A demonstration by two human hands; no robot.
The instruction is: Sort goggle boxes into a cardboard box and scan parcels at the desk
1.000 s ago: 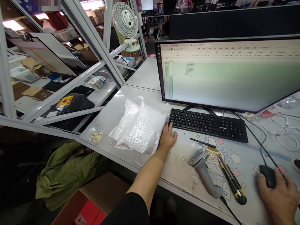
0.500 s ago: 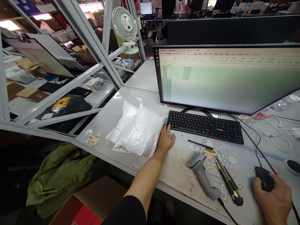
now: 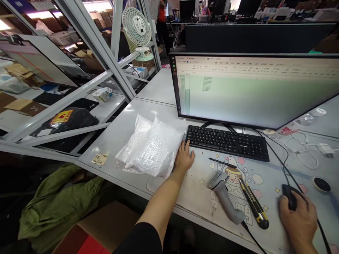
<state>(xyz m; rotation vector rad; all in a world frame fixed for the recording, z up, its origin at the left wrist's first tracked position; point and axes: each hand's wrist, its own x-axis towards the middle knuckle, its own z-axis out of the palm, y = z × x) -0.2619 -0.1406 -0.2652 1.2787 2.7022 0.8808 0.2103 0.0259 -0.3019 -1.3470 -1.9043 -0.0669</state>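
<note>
My left hand (image 3: pixel 184 157) rests with fingers spread at the lower left corner of a black keyboard (image 3: pixel 227 141), its fingertips on the keys there. Right beside it lie white padded mailer bags (image 3: pixel 155 148), one overlapping another. At the right, my right hand (image 3: pixel 299 216) is wrapped over a black computer mouse (image 3: pixel 289 197). Between the hands are a grey barcode scanner (image 3: pixel 226 199), a yellow and black utility knife (image 3: pixel 254 204) and a black pen (image 3: pixel 222 162). A monitor (image 3: pixel 251 95) behind the keyboard shows a spreadsheet.
A white fan (image 3: pixel 137 28) stands by the grey metal frame (image 3: pixel 92 46) on the left. White cables (image 3: pixel 300 148) and a round black-topped object (image 3: pixel 321 184) lie at the right. Below the desk edge are an open cardboard box (image 3: pixel 106 225) and green cloth (image 3: pixel 60 204). Someone stands far back.
The view has shifted slightly, and a person has come into sight in the background. My right hand stays on the mouse, and my left hand keeps its place at the keyboard corner.
</note>
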